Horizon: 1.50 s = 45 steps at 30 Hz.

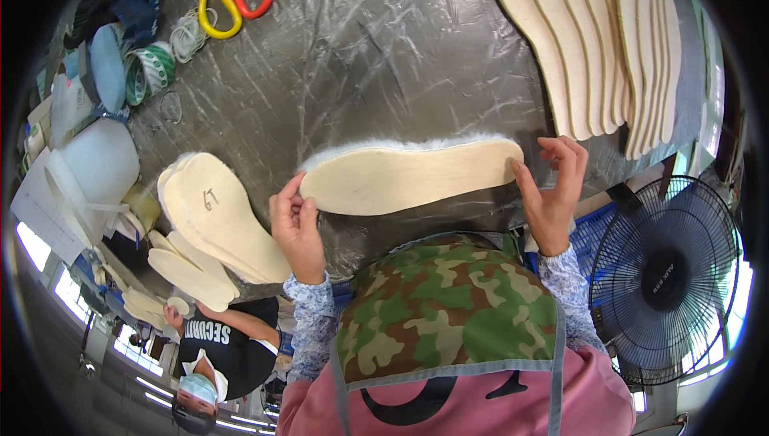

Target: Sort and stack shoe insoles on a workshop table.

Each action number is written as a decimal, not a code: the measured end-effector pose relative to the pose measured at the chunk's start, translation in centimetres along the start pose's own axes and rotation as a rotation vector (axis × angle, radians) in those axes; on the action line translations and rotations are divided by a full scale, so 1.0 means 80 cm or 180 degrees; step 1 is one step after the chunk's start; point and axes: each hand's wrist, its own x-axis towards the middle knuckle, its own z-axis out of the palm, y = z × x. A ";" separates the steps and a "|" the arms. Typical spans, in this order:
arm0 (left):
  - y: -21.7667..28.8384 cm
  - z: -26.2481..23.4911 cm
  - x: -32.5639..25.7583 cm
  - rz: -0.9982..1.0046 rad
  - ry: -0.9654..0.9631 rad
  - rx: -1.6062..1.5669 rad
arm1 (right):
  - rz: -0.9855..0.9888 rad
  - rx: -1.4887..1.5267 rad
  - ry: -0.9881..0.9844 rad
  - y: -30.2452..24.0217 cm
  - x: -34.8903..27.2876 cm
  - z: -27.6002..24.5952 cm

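A long cream insole (416, 178) with white fleece along its far edge lies crosswise in front of me, pale flat side up. At its left end, my left hand (295, 216) pinches the edge between thumb and fingers. The thumb of my right hand (554, 188) touches the opposite end; its other fingers are bent and stand apart from the insole. To the left, a small pile of fleece-edged insoles (220, 204) has a handwritten mark on the top one. Smaller plain insoles (188, 272) lie just below that pile.
Rows of overlapping insoles (569, 52) cover the far right. Scissors (232, 0) with red and yellow handles lie at the far left, beside white cord (190, 36) and a green-white roll (150, 72). A black fan (665, 280) stands at right. Another person (228, 348) works at lower left.
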 end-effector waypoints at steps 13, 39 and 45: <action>0.013 0.000 0.002 0.0180 -0.0011 0.0225 | -0.2037 0.0124 -0.2443 -0.082 0.034 0.075; -0.025 0.014 -0.017 -0.0145 0.0228 -0.1366 | -0.1691 0.0269 -0.2355 -0.098 0.032 0.087; -0.042 0.020 -0.019 0.0022 0.0260 -0.1805 | -0.2482 -0.0465 -0.2026 -0.160 0.033 0.095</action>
